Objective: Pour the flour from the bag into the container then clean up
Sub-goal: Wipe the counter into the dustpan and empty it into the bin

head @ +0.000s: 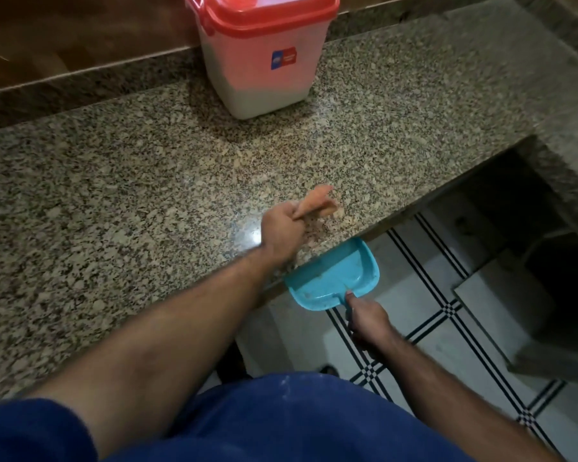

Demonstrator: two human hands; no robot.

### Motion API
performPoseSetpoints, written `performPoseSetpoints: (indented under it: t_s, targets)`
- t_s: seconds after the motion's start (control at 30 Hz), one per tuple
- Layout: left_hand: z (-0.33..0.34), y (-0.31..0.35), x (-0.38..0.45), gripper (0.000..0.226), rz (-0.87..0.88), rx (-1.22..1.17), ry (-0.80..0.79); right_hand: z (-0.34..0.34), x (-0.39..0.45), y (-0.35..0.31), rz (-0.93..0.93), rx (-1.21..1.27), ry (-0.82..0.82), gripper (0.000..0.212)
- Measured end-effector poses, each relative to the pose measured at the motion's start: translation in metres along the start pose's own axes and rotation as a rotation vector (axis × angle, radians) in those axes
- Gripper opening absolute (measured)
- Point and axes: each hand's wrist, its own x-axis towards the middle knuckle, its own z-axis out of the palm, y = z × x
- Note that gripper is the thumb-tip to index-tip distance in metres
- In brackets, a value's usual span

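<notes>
The granite counter (pixel 114 181) fills the frame's left and centre. Top centre stands your container (pixel 264 58), red lid on, flour inside. At centre, your left hand (pixel 282 233) grips a blurred orange brush (pixel 316 203). Lower right, your right hand (pixel 369 323) clasps the blue dustpan (pixel 334 278) handle, pan tucked under the counter edge.

Dim, warm indoor light, with heavy grain across the speckled granite worktop (pixel 121 181). One small white glare spot on the polished stone just beside the left hand (pixel 282 233). Soft shadow spreading left and forward from the red-lidded container (pixel 259 58). Deep black under the worktop at right, detail lost there. Motion blur on the orange cloth (pixel 317 203) in the left fingers, edges smeared. Wide-angle bending of the worktop edge and floor tiles (pixel 447 315) toward the corners. Top right corner soft and smeared. Blue dustpan (pixel 334 278) fairly sharp.
</notes>
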Motion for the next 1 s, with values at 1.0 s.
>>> performPoseSetpoints:
  t_s: [1.0]
  targets:
    - [0.119,0.075,0.001,0.016,-0.159,-0.332,0.072,-0.141,0.083,-0.013,-0.171,-0.122,-0.351,0.045]
